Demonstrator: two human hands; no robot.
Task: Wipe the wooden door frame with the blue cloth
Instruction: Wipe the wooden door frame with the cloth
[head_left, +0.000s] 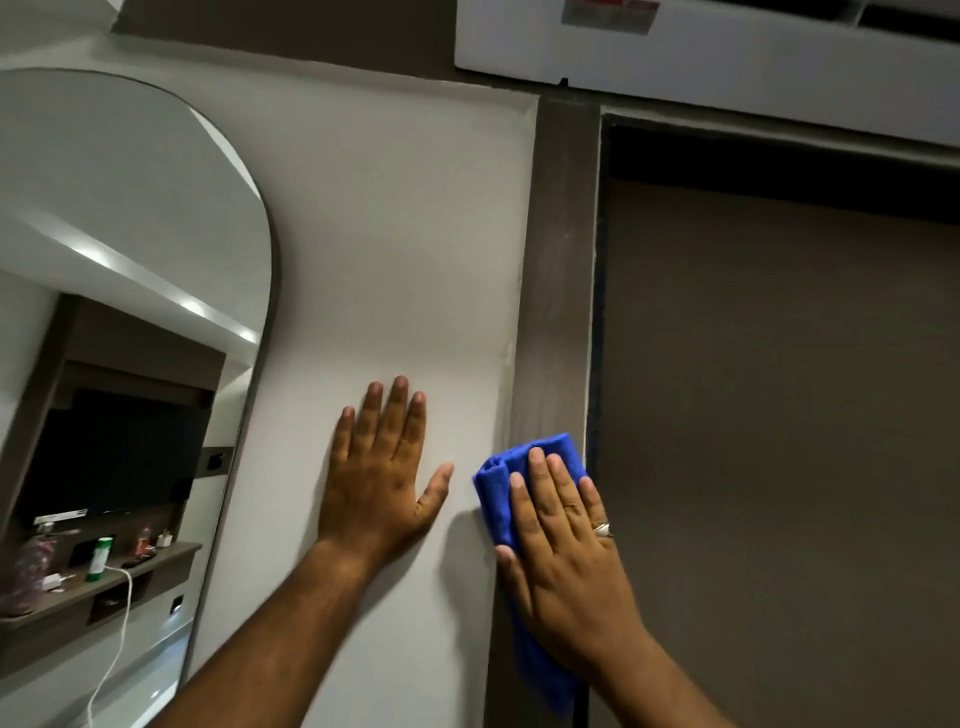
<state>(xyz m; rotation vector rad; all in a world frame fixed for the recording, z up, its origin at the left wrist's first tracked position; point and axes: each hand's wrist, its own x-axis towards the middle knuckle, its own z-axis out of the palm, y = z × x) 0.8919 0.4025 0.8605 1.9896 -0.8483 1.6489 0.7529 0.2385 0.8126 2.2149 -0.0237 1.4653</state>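
The dark wooden door frame (558, 270) runs up the middle right of the view, between a pale wall and a brown door. My right hand (563, 561) lies flat on a folded blue cloth (501, 480) and presses it against the frame's upright, low in the view. The cloth's top edge shows above my fingers and a strip hangs below my palm. My left hand (382, 475) rests flat on the pale wall just left of the frame, fingers spread, holding nothing.
An arched mirror (130, 270) hangs on the wall at the left and reflects a shelf with small items. A white air conditioner (727, 52) sits above the door frame. The brown door (779, 415) fills the right side.
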